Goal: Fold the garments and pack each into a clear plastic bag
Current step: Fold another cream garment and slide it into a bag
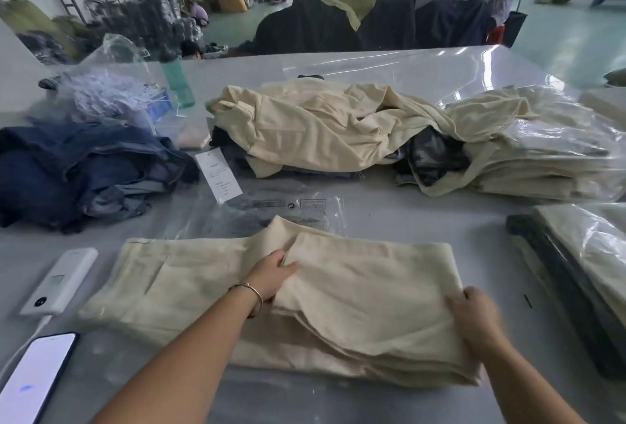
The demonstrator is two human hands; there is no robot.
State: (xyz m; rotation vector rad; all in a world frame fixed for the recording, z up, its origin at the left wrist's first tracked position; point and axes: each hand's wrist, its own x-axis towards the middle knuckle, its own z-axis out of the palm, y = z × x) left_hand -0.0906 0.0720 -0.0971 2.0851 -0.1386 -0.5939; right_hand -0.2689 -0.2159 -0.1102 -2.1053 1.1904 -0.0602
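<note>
Mid-fold at the packing bench [423,220]: a cream garment [355,291] lies directly in front of me, its long axis running left to right across the bench, the flat single-layer end pointing left and the doubled-over part stacked on the right. My left hand [271,276] is tucked into the crease at the middle, fingers curled under the edge of the upper layer and gripping it. My right hand [476,318] pinches the right edge of that layer, thumb on top. I judge the folding step to be under way, with bagging not yet begun. A clear plastic bag [288,208] with printed markings lies flat just beyond the garment, touching its far edge. The next move, as I read it, calls for squaring the fold and halving the length so it fits that bag. Further back, a heap of loose cream garments [321,122] waits; bagged ones [555,156] are stacked at right.
</note>
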